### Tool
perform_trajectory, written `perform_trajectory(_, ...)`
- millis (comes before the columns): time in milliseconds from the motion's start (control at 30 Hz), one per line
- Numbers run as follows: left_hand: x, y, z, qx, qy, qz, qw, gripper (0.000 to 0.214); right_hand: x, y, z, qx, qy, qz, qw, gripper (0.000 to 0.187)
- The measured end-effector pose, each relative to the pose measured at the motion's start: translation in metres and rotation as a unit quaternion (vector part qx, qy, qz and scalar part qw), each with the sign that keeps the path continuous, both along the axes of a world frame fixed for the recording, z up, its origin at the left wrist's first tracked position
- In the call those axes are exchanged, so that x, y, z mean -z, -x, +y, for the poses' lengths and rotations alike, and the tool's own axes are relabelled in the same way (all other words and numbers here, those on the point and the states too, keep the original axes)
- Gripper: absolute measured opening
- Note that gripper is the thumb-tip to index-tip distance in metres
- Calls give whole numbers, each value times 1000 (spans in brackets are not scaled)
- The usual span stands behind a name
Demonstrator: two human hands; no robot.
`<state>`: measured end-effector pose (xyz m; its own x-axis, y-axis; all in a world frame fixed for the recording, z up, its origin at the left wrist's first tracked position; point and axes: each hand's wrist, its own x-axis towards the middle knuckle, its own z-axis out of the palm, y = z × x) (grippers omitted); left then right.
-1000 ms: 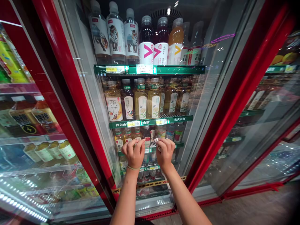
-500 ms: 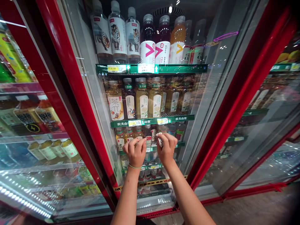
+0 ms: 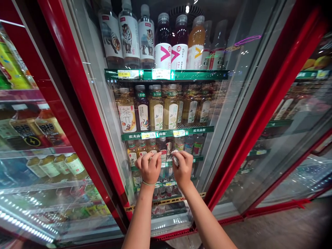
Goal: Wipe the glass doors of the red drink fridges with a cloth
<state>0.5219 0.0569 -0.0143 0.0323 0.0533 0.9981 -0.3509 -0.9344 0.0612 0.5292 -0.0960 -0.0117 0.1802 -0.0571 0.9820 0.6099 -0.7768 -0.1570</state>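
Note:
Both my arms reach into an open drinks cooler. My left hand has its fingers curled in a pinch at the front of the third shelf, close to small bottles standing there. My right hand is closed on a small white thing that I cannot name. The two hands sit side by side, a few centimetres apart. A thin band circles my left wrist.
Tea bottles fill the shelf above, behind a green price rail. Tall tiger-label bottles and juice bottles stand on the top shelf. Red door frames flank the opening; a glass door stands open at right.
The view has shifted slightly. Both hands stay at the third shelf, and the right hand has turned the white thing a little.

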Motion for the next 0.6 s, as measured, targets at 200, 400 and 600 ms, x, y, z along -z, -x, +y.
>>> perform_trajectory(200,1,0,1,4,1,8,1000,18,-5,-1,4,-6,-8,-12,1000,32)
perform_trajectory(400,2,0,1,6,2,12,1000,18,-3,1,9,-22,42,4,999,32)
perform_trajectory(600,-2,4,1,17,8,31,999,17,-5,2,8,-3,-25,3,1000,31)
